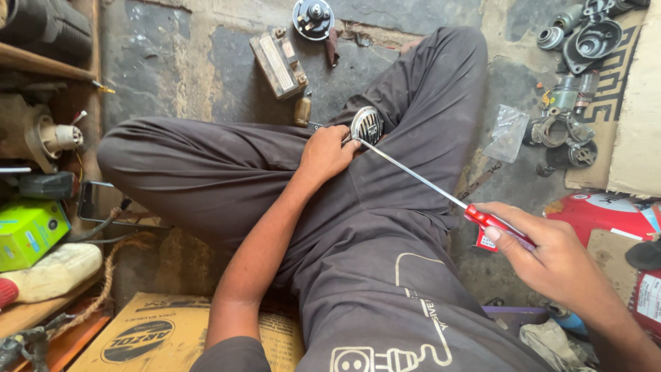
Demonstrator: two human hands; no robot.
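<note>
Left hand grasps round shiny metal horn with slotted grille on lap; right hand clenched around red-handled screwdriver, tip touching horn.

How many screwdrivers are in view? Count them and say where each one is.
1: a long red-handled screwdriver, held by the right hand, its tip at the round metal horn in the left hand. Others may be hidden in clutter.

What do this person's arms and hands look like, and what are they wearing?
Both arms are bare from above the elbow down: no gloves, rings or watch show on the left hand or the right hand. A short dark grey sleeve covers the left upper arm. The trousers are dark grey with a cream plug-and-cable print.
</note>
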